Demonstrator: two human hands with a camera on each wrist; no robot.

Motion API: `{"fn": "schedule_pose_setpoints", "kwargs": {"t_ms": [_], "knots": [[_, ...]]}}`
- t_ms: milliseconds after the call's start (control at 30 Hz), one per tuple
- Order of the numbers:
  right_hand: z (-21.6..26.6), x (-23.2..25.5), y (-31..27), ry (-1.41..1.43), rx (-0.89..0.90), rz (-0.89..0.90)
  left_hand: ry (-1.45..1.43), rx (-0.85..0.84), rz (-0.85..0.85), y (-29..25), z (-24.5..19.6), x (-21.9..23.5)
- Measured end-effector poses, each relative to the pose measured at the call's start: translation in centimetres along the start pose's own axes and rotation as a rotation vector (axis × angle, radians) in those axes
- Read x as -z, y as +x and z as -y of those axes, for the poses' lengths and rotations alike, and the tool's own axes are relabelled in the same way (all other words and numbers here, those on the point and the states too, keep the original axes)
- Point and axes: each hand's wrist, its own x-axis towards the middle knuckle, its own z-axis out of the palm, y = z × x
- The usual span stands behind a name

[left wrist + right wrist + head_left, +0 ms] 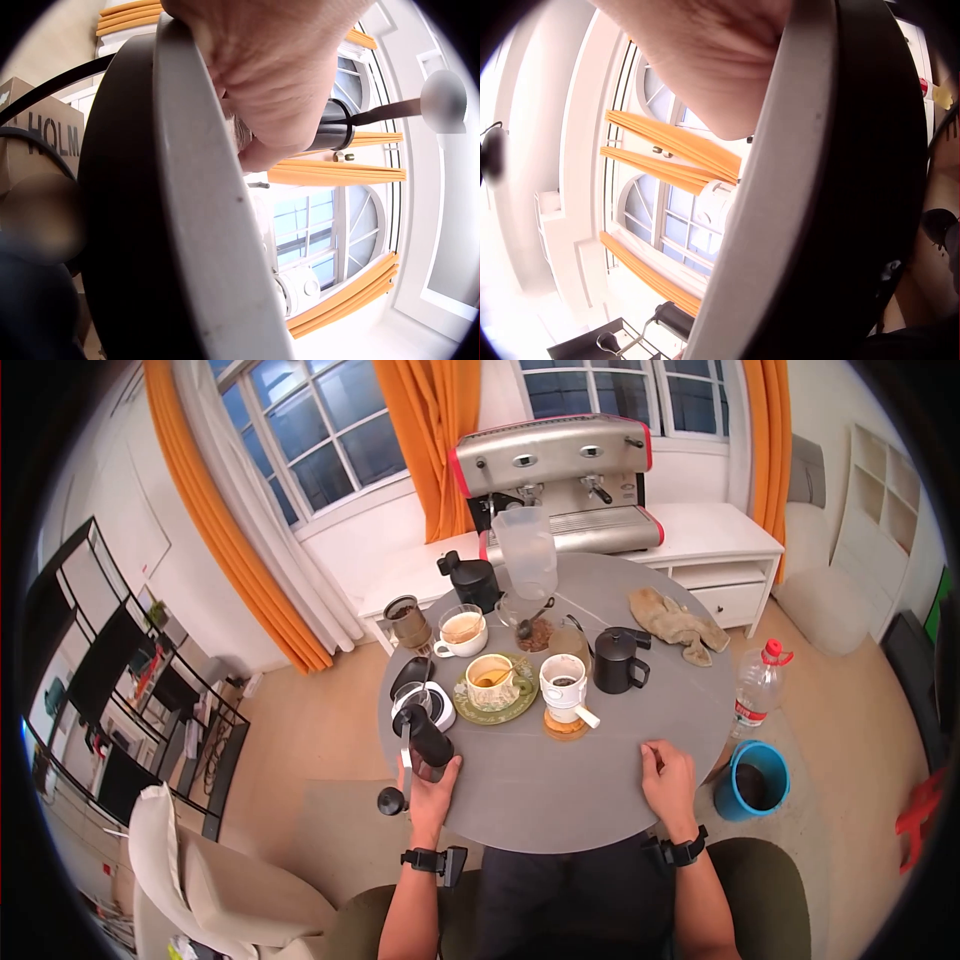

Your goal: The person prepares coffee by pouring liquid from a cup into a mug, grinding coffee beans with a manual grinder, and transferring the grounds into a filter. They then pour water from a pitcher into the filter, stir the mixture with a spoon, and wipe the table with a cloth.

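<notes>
My left hand (430,800), at the near left of the round table (540,800), grips a black hand coffee grinder (428,738). The grinder's crank arm and round black knob (391,801) point toward me; in the left wrist view the grinder (330,127) shows beyond my hand, partly hidden. Just past it is a small white scale (436,712) with a glass on it. My right hand (668,785) rests at the table's right front edge, fingers loosely bent and holding nothing. Nearest it are a white dripper cup (563,685) with a handle and a black pitcher (620,660).
A patterned cup (491,685) sits on a green saucer (520,705). Behind are a white cup (462,630), a black kettle (470,582), a clear plastic jug (527,550) and a crumpled cloth (675,622). A blue bucket (730,800) and a plastic bottle (760,685) stand right of the table.
</notes>
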Motion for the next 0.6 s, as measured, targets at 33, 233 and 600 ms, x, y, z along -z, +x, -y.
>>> {"fn": "schedule_pose_setpoints", "kwargs": {"t_ms": [33,233,600], "knots": [[0.1,-0.1,0.0,-0.001,-0.004,0.002,-0.004,-0.003,-0.012,0.0,0.4,0.1],[-0.2,-0.5,-0.2,-0.033,-0.011,-0.005,-0.014,0.015,-0.069,0.4,1.9,0.3],[-0.9,-0.7,-1.0,-0.036,-0.08,0.076,0.04,0.169,-0.026,-0.6,0.9,0.7]]}}
